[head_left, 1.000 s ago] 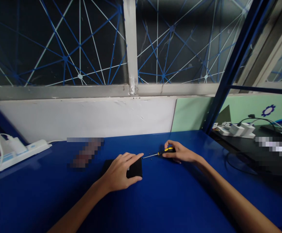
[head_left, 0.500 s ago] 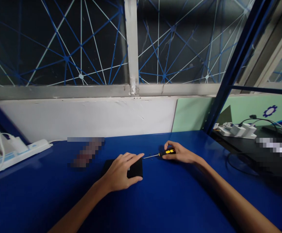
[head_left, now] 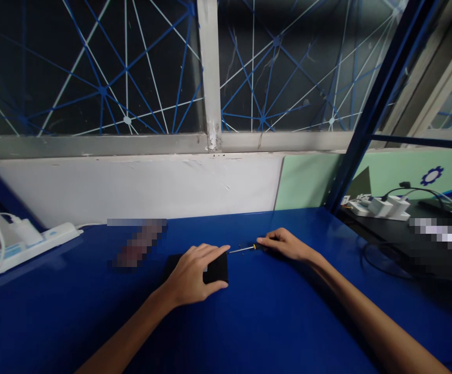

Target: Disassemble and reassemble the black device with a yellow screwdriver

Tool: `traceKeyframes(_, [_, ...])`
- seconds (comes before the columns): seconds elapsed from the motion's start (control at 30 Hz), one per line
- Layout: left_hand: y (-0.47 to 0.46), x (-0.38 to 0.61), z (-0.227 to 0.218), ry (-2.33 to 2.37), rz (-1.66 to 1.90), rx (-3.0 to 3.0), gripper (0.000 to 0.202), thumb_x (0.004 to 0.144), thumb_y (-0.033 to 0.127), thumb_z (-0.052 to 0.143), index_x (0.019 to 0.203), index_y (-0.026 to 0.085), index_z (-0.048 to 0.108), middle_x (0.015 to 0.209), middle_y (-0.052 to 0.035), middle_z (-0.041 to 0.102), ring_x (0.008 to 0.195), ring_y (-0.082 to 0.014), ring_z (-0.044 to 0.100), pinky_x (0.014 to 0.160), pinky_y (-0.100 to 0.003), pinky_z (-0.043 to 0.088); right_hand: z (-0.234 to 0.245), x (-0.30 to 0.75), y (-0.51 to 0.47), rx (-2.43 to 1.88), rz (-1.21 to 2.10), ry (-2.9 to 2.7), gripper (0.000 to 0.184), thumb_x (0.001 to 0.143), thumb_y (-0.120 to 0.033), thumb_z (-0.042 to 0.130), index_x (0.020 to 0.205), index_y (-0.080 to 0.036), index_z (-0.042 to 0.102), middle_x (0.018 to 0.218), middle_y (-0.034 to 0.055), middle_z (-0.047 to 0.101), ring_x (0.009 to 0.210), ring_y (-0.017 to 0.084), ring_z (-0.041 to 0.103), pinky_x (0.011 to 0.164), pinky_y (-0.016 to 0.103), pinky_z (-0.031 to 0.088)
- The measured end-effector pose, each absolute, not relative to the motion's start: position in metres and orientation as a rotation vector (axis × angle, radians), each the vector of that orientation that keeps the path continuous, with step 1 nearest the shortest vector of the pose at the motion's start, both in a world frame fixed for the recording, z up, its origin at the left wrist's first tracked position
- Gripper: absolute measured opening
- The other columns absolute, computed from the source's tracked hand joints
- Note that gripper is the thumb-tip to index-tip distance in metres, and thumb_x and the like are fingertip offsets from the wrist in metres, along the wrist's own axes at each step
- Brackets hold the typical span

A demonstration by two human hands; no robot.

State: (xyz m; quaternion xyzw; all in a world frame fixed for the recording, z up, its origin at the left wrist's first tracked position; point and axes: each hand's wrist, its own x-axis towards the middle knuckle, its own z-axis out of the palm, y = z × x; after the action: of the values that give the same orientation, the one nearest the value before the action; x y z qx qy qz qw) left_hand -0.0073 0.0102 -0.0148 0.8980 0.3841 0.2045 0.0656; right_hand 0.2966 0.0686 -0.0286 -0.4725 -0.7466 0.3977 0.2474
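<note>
A flat black box (head_left: 218,270) lies on the blue table, partly covered by my left hand (head_left: 194,275). That hand grips it from above, with the thumb at its near corner and the index finger along its far right edge. My right hand (head_left: 284,244) is closed around the handle of a screwdriver (head_left: 248,249), and most of the dark handle is hidden under the fingers. The metal shaft points left, its tip at the box's right side beside my left index fingertip. A few tiny dark screws (head_left: 243,254) lie on the table close to the shaft.
A white power strip (head_left: 60,235) with a plugged-in charger stands at the left. A blurred-out reddish item (head_left: 142,244) lies behind my left hand. Blue frame posts (head_left: 350,166) rise at the sides. At the right, a black surface (head_left: 389,236) holds adapters and cables.
My right hand's fingers have shifted forward and over the screwdriver handle, covering its yellow marks. My left hand stays on the box, and the view tilts slightly.
</note>
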Motion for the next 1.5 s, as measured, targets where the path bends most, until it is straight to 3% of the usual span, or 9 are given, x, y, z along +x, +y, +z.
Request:
traceKeyframes(0.23, [0.009,-0.007,-0.01,1.219,0.512,2.706,0.08,0.079,0.05,0.067,0.147,0.034,0.028,0.132,-0.0074,0.056,0.115,-0.0318,0.054,0.1,-0.054,0.038,-0.02,0.291,0.064,-1.16,1.069,-1.963,0.038,0.073,-0.054,0.069,0.079,-0.016,0.063,0.06,-0.0032,0.05,0.052,0.009,0.038,0.049,0.023,0.028])
traceKeyframes(0.43, [0.008,-0.007,-0.011,1.21,0.491,2.684,0.08,0.079,0.043,0.067,0.147,0.035,0.027,0.136,-0.0064,0.053,0.12,-0.0309,0.05,0.103,-0.056,0.034,-0.009,0.31,0.069,-1.189,0.948,-1.908,0.029,0.072,-0.045,0.071,0.072,-0.016,0.069,0.065,0.0014,0.061,0.059,0.013,0.048,0.055,0.026,0.033])
traceKeyframes(0.9, [0.006,-0.007,-0.011,1.204,0.5,2.674,0.072,0.082,0.044,0.064,0.146,0.035,0.031,0.134,-0.0067,0.054,0.119,-0.0321,0.05,0.102,-0.058,0.036,-0.013,0.323,0.075,-1.296,0.861,-1.99,0.024,0.073,-0.039,0.067,0.069,-0.015,0.07,0.061,0.0011,0.06,0.057,0.013,0.047,0.054,0.026,0.031])
traceKeyframes(1.03, [0.006,-0.007,-0.01,1.227,0.508,2.646,0.075,0.08,0.055,0.064,0.145,0.034,0.032,0.14,-0.0085,0.049,0.124,-0.0362,0.047,0.102,-0.06,0.035,-0.009,0.32,0.072,-1.262,0.885,-1.974,0.023,0.074,-0.038,0.066,0.069,-0.015,0.07,0.062,0.001,0.061,0.058,0.013,0.048,0.055,0.026,0.033])
traceKeyframes(1.13, [0.004,-0.002,-0.008,1.226,0.626,2.627,0.06,0.086,0.049,0.061,0.141,0.032,0.041,0.137,-0.0073,0.052,0.122,-0.0321,0.05,0.102,-0.055,0.038,-0.004,0.312,0.066,-1.205,0.939,-1.953,0.023,0.074,-0.037,0.066,0.07,-0.015,0.07,0.064,0.0009,0.062,0.06,0.013,0.05,0.057,0.026,0.034])
traceKeyframes(1.27, [0.001,0.007,-0.006,1.187,0.79,2.598,0.037,0.085,0.034,0.066,0.121,0.027,0.06,0.12,-0.0054,0.063,0.109,-0.0262,0.057,0.094,-0.045,0.044,0.005,0.294,0.054,-1.138,1.03,-1.925,0.021,0.074,-0.036,0.067,0.071,-0.015,0.07,0.063,0.0006,0.062,0.059,0.013,0.05,0.057,0.026,0.035])
traceKeyframes(1.5, [0.002,0.011,-0.011,1.247,0.896,2.553,0.025,0.077,0.034,0.075,0.1,0.026,0.069,0.105,-0.0028,0.067,0.095,-0.024,0.06,0.084,-0.042,0.045,0.005,0.277,0.045,-1.054,1.091,-1.943,0.017,0.074,-0.033,0.069,0.072,-0.016,0.069,0.067,0.0015,0.065,0.061,0.013,0.052,0.058,0.025,0.036])
